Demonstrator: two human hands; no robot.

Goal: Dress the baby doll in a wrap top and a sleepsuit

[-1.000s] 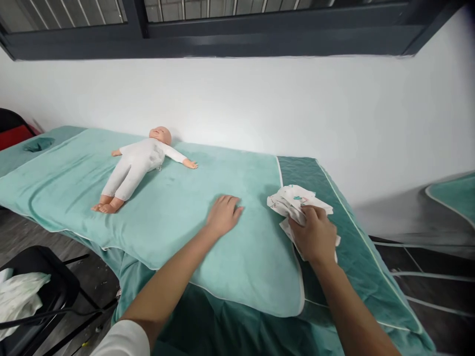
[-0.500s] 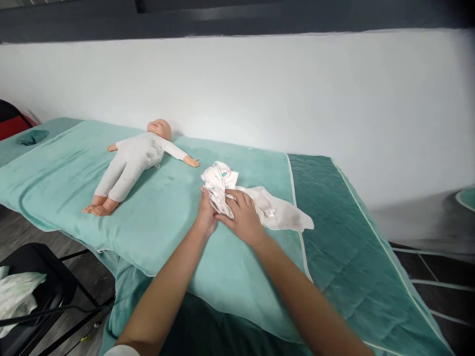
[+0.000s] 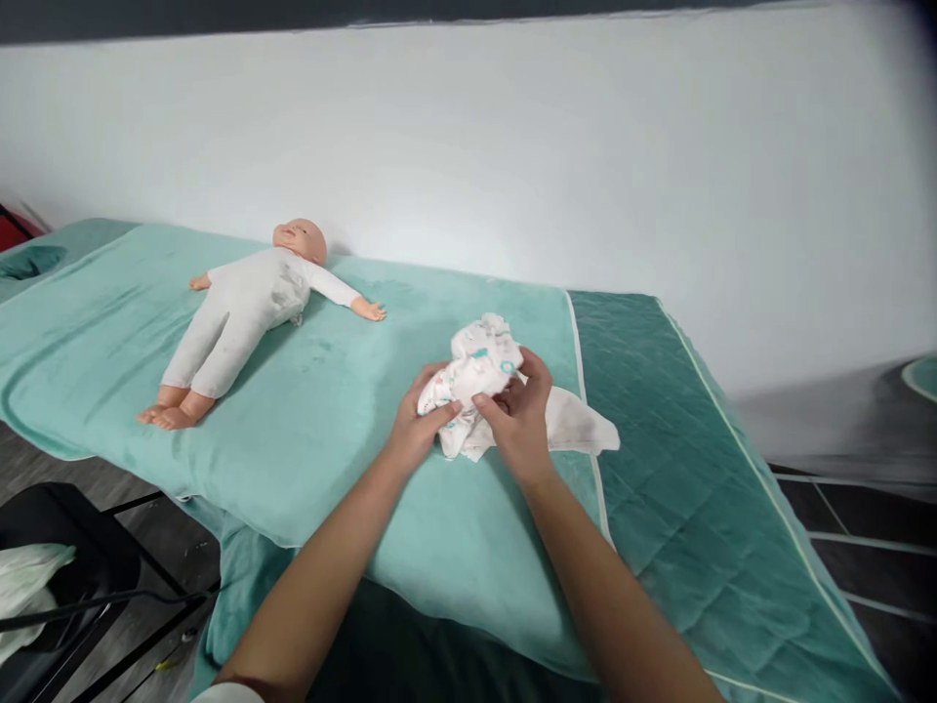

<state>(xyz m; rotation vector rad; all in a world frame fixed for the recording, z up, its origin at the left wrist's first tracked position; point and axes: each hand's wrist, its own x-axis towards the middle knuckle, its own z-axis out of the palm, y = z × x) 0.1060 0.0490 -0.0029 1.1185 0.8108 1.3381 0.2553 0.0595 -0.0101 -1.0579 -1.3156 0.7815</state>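
Between my hands is a crumpled white diaper [image 3: 479, 366] with small teal and pink prints, lifted a little off the bed. My left hand [image 3: 421, 415] grips its left side, thumb on the front. Its right side is pinched by my right hand [image 3: 519, 415], fingers curled behind and thumb in front. A plain white cloth [image 3: 582, 422] lies flat on the bed just beyond my right hand, partly hidden by it. Off to the left a baby doll [image 3: 245, 308] in a white suit lies on its back, arms spread, apart from both hands.
A light teal blanket [image 3: 307, 439] covers the bed, with a darker quilted cover [image 3: 680, 469] at the right. Behind runs a white wall [image 3: 468, 146]. At lower left a black chair [image 3: 95, 547] holds a whitish, crumpled item [image 3: 29, 586].
My hands have picked the diaper up from the bed and turned it, shifting slightly right. More of its print shows. The view has tilted down and a little right.
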